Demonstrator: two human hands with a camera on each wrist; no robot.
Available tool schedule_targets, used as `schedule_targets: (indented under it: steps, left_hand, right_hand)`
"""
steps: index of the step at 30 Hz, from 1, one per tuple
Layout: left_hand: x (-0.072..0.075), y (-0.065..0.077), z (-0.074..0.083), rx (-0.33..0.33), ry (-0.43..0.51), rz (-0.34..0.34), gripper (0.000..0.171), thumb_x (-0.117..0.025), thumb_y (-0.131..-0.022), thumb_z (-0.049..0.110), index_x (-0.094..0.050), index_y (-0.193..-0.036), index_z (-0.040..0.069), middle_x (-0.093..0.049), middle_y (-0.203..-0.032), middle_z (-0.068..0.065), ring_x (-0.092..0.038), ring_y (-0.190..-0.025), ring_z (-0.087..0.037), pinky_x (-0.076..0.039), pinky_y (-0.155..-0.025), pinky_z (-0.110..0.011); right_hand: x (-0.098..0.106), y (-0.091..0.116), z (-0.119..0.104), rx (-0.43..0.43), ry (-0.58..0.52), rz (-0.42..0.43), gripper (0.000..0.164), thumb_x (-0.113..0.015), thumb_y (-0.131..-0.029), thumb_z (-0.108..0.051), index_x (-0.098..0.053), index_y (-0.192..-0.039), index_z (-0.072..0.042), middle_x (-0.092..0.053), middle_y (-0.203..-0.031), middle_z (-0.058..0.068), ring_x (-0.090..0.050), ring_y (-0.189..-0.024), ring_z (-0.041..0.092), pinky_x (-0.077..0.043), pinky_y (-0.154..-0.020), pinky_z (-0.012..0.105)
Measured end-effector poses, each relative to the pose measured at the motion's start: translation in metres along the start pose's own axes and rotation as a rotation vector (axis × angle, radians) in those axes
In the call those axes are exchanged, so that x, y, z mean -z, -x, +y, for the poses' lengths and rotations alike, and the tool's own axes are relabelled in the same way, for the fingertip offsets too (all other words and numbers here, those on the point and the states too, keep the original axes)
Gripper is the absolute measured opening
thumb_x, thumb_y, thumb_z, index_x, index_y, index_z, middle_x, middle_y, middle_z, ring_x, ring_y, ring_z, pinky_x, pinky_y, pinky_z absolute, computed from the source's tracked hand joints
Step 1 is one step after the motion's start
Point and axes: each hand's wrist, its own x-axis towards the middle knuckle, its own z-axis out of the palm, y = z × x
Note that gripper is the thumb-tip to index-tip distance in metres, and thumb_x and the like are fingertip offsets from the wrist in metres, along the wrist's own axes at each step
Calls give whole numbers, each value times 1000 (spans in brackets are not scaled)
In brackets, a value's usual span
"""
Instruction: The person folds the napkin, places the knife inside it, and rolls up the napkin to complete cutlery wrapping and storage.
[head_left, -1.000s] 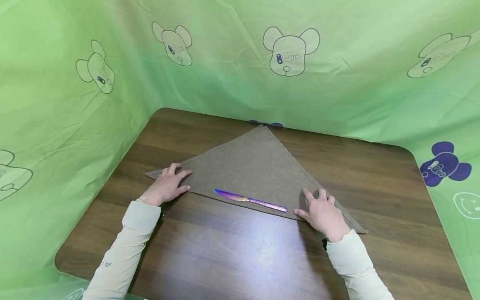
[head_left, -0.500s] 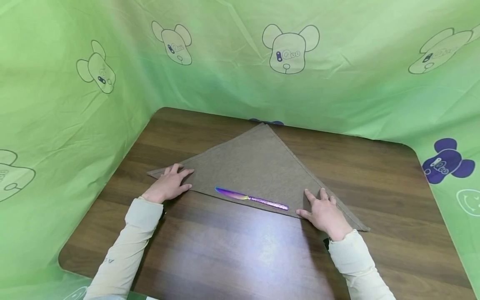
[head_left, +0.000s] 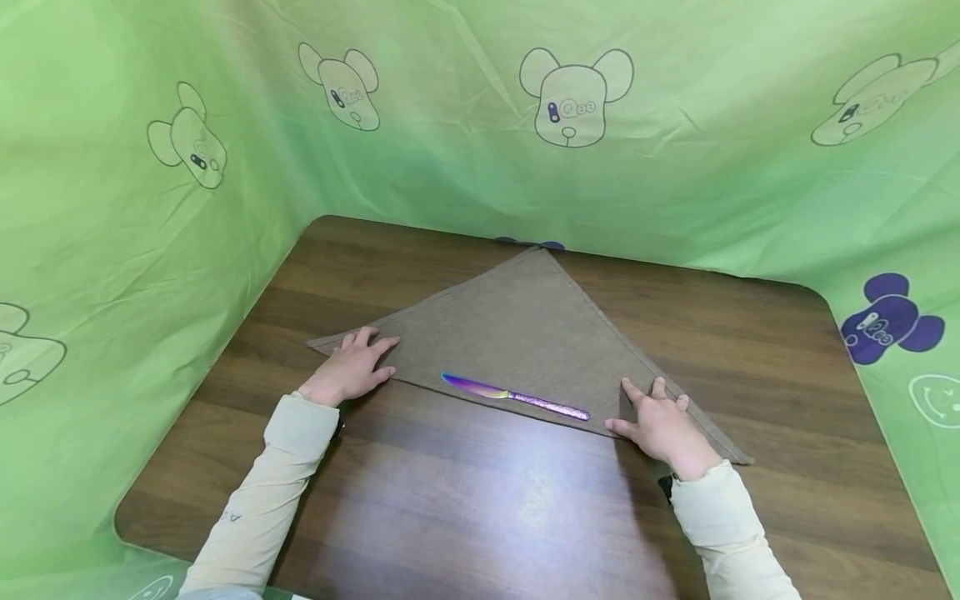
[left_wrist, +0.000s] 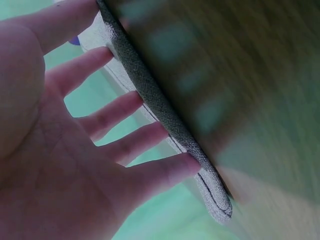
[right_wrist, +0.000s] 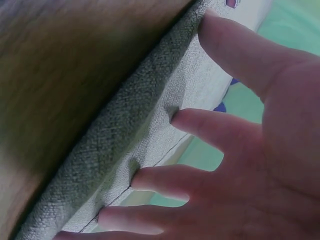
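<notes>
A grey-brown cloth napkin [head_left: 517, 325], folded into a triangle, lies flat on the wooden table with its peak toward the back. Near its front fold rests a table knife [head_left: 517, 398] with a rainbow-coloured blade at left and a purple speckled handle at right. My left hand [head_left: 351, 365], fingers spread, presses its fingertips on the napkin's left part. On the right part, my right hand [head_left: 663, 427] touches the cloth the same way, thumb close to the front fold. Both wrist views show the fingertips against the napkin [left_wrist: 160, 105], whose folded edge [right_wrist: 125, 115] runs past them.
The brown wooden table [head_left: 465, 508] has rounded corners. A green curtain [head_left: 450, 167] with bear-head prints hangs behind it and along both sides. The napkin's peak reaches close to the back edge.
Both hands, the napkin and the knife on it have shifted slightly to the right across the table. The fingers stay spread on the cloth.
</notes>
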Motion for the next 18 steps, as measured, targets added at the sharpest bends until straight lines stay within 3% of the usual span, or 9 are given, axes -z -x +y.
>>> schedule_targets:
  steps: [5,12,18]
  left_hand:
    - [-1,-2,9,1,2,-6,52,-55,-97,28,-44,-145,10,-32,-148,-27,-32,-133,-52,-33,-100,-69]
    - [-1,-2,14,8,15,-2,53,-55,-97,29,-44,-145,12,-32,-149,-25,-31,-134,-50,-34,-99,-70]
    - [-4,-2,12,14,28,-13,53,-53,-98,30,-41,-147,13,-29,-151,-25,-27,-137,-50,-30,-101,-72]
  right_hand:
    - [3,-1,11,11,-1,-18,81,-68,-86,-40,-36,-143,7,-19,-134,57,-28,-105,80,-35,-87,77]
    - [8,-5,15,40,31,-11,80,-71,-84,-39,-39,-140,10,-24,-129,59,-37,-102,78,-28,-96,75]
    - [10,-5,15,39,26,-36,81,-70,-85,-38,-36,-141,10,-22,-130,59,-36,-102,78,-29,-95,75]
